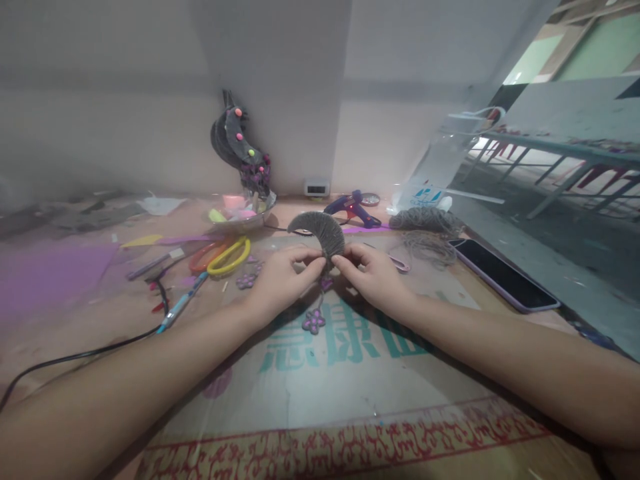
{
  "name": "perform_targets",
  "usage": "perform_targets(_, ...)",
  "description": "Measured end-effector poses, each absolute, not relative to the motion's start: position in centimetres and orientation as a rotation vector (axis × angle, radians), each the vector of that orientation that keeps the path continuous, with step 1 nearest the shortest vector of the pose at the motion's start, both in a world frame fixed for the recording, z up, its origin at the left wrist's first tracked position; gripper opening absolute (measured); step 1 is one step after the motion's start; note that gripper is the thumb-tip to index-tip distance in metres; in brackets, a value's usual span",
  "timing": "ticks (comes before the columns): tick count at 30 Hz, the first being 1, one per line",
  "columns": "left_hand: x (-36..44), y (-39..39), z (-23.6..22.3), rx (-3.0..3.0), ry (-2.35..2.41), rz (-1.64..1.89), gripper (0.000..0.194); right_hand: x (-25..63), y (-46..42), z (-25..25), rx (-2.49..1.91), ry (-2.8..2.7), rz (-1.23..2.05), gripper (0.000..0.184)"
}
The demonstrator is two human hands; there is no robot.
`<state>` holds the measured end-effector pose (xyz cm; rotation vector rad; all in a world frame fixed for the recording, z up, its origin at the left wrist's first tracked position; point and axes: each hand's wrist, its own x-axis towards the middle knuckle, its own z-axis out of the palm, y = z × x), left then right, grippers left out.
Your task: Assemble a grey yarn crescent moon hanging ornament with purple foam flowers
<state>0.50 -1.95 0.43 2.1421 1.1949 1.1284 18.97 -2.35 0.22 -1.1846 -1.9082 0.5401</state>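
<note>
A grey yarn-wrapped crescent (pixel 319 231) is held upright above the cardboard sheet (pixel 350 373). My left hand (pixel 280 280) pinches its lower edge from the left, fingers closed. My right hand (pixel 373 273) pinches it from the right, fingertips almost meeting the left ones. A purple flower charm (pixel 313 321) dangles below the crescent on a short string, with a smaller purple piece above it.
A purple glue gun (pixel 353 209) and grey yarn (pixel 425 220) lie behind. A phone (pixel 503 273) rests at right. Orange and yellow scissors (pixel 225 255), a blue-tipped tool with black cable (pixel 175 310), a bowl of bits (pixel 240 217) and a decorated grey crescent (pixel 240 150) sit at left.
</note>
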Motion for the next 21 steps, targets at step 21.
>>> perform_targets(21,0.44,-1.92,0.45,2.135,1.208,1.122,0.023,19.08,-2.36,0.11,-1.184,-1.897,0.53,0.02)
